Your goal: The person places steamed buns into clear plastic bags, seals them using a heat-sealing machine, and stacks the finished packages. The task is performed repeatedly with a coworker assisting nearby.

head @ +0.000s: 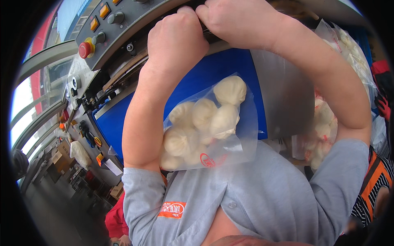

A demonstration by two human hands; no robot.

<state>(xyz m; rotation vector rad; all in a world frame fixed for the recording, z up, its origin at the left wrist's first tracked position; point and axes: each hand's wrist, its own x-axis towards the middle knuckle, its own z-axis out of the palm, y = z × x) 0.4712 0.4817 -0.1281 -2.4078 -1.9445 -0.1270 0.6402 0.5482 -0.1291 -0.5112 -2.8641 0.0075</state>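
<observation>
My left hand [177, 38] and my right hand [235, 23] are curled in fists side by side at the dark slot under the machine's control panel. Their fingertips face away, so I cannot tell whether they hold anything. Between my forearms, a clear plastic bag [246, 147] with red print lies over the blue conveyor belt [246, 64]. Several pale, pleated steamed buns [204, 113] fill it. The bag's near end reaches the front of my grey shirt [258, 190].
At upper left, the control panel [106, 33] carries knobs, orange buttons and a red emergency stop [85, 50]. A metal surface [281, 92] adjoins the belt. More bagged buns [323, 132] are at right. Other people are partly visible: a red sleeve [115, 215] and a red-and-black glove [382, 106].
</observation>
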